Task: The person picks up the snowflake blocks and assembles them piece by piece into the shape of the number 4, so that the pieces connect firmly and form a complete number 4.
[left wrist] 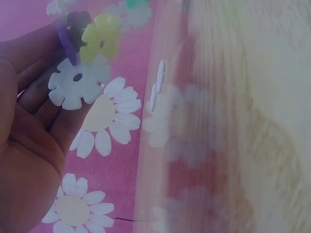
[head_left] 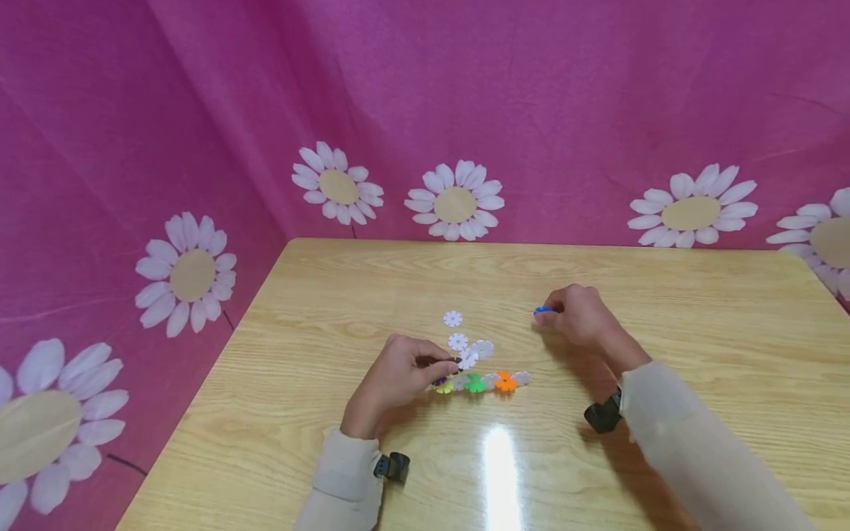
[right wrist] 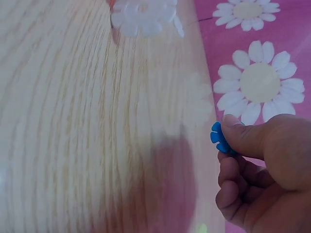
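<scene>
My left hand (head_left: pixel 405 371) pinches a chain of flower-shaped discs by its left end, near a dark piece and a purple disc (left wrist: pixel 67 44). Along the chain are a yellow disc (left wrist: pixel 101 40), a green disc (head_left: pixel 474 383), an orange disc (head_left: pixel 505 381) and whitish ones between them. A white disc (left wrist: pixel 79 81) shows beside the left fingers in the left wrist view. To the right, my right hand (head_left: pixel 584 318) holds a blue disc (right wrist: pixel 221 138) between thumb and curled fingers, apart from the chain.
Two white discs, one farther back (head_left: pixel 453 318) and one nearer (head_left: pixel 457 341), lie on the wooden table (head_left: pixel 265 413) beyond the left hand. A translucent disc (head_left: pixel 484 349) is beside them. A pink cloth (head_left: pixel 544 96) with printed daisies stands behind and left of the table.
</scene>
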`<state>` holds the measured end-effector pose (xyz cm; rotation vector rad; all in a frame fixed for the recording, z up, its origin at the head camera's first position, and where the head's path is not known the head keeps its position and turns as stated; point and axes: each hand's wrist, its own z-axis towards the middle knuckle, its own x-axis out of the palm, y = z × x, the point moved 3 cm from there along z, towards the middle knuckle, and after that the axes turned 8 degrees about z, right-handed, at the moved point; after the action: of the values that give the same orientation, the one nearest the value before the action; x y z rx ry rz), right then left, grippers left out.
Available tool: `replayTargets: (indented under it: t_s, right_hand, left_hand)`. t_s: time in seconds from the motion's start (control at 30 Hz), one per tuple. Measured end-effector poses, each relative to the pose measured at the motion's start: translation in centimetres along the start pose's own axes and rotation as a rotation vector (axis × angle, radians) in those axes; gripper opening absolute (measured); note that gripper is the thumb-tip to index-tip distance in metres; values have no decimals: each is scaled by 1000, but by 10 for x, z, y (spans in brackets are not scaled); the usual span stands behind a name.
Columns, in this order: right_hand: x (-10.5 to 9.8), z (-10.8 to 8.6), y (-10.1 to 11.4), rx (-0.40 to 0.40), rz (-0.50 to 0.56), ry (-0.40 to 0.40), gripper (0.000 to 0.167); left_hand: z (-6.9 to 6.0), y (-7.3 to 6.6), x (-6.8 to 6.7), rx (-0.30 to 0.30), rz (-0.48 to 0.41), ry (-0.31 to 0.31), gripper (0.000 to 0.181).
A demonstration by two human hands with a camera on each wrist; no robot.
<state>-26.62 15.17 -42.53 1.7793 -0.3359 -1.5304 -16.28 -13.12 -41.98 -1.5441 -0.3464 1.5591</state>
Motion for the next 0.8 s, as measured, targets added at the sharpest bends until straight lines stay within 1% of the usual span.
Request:
replayTargets:
  t_s: [0.1,0.2,0.3,0.4,0.6,0.8]
  right_hand:
    - [-1,-4,8,-27,1,-14,13]
    - [-1,-8,16,-74,-4,-29,15]
    - [-2,-12,26,-133,7,-35,18]
    - [-1,-17,34,-164,37,-27,20]
    - [2,-25,45,-168,91,10,20]
    - [5,-34,60,-167,177,45,23]
  left_hand:
    - [0,-1,0,-5,-25,4,8]
    - [0,-2,-1,-4,-50,7,8]
    - [0,-3,-1,0,-47,8,7]
    - [0,-4,-1,5,-41,9,7]
    - [0,-5,-1,-1,-44,12,8]
    - [0,-6,0,8,-38,6,7]
